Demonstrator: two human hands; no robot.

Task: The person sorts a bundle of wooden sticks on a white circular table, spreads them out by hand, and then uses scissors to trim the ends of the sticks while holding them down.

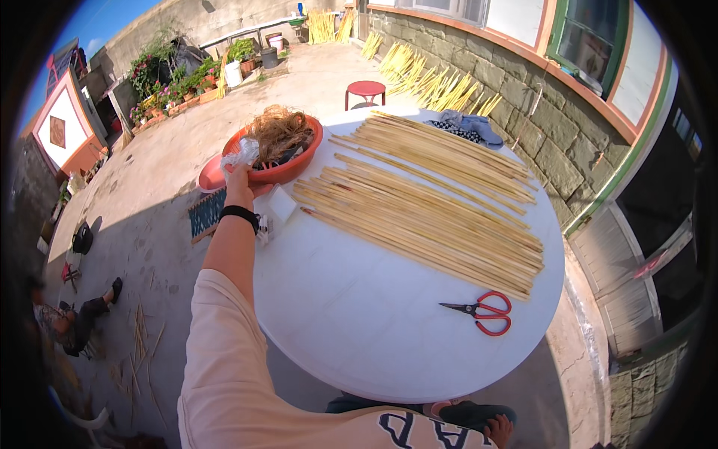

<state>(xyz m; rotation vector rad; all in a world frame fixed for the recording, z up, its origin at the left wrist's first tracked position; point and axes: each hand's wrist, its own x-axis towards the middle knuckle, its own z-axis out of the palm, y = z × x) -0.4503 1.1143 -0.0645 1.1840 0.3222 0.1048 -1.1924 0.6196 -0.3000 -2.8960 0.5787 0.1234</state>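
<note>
My left hand (pixel 239 178) reaches to the near rim of an orange plastic basin (pixel 300 168) at the far left of a round white table (pixel 359 314). Its fingers close on a crumpled clear plastic bag (pixel 244 151) at that rim. Tangled brown fibres (pixel 277 128) and dark items fill the basin. My right hand (pixel 499 431) lies on my dark-trousered knee, fingers a little apart, holding nothing visible. Peeled straw-coloured stalks (pixel 415 224) lie side by side across the table in two groups. Red-handled scissors (pixel 488 312) rest near the front right, blades pointing left.
A white block (pixel 281 203) sits beside the basin. Folded cloths (pixel 468 128) lie at the table's far edge, with a red stool (pixel 366 90) beyond. More stalks (pixel 437 84) lean along the stone wall (pixel 533 106). A seated person (pixel 76 322) is at left near scattered stalks (pixel 137 342).
</note>
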